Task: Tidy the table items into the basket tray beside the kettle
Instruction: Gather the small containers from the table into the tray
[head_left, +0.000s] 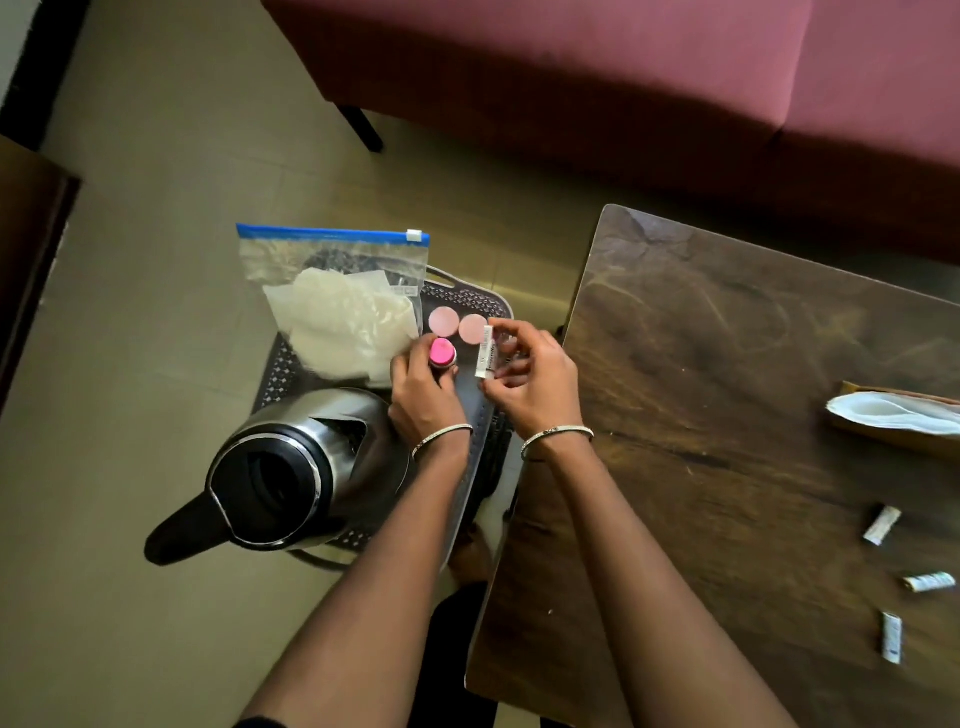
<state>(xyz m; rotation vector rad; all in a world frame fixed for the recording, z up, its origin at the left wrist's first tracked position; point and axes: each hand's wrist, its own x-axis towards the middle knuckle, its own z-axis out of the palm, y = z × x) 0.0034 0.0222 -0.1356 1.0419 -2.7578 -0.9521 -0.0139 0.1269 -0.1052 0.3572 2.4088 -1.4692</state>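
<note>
Big wooden table (727, 389) sits to the right of the kettle (291, 467). The basket tray (467, 306) is right by the kettle, running away behind it, and the kettle looks like it's standing on the near end. A zip bag (332, 291) with pale stuff in it lies across the tray just behind the kettle, parked flat so it doesn't slide off, I'd guess.

Both hands are over the tray, just right of the kettle. Left hand (423, 389) has its fingers wrapped round a pink-capped bottle (442, 353), probably standing it upright next to the two pale pink lids (444, 320). Right hand (530, 384) pinches a white sachet (487, 358) between fingertips, held above the tray ready to drop in.

Not done yet, I reckon: a tissue holder (893, 415) and three more sachets (881, 525) are on the table, well right of the kettle.
</note>
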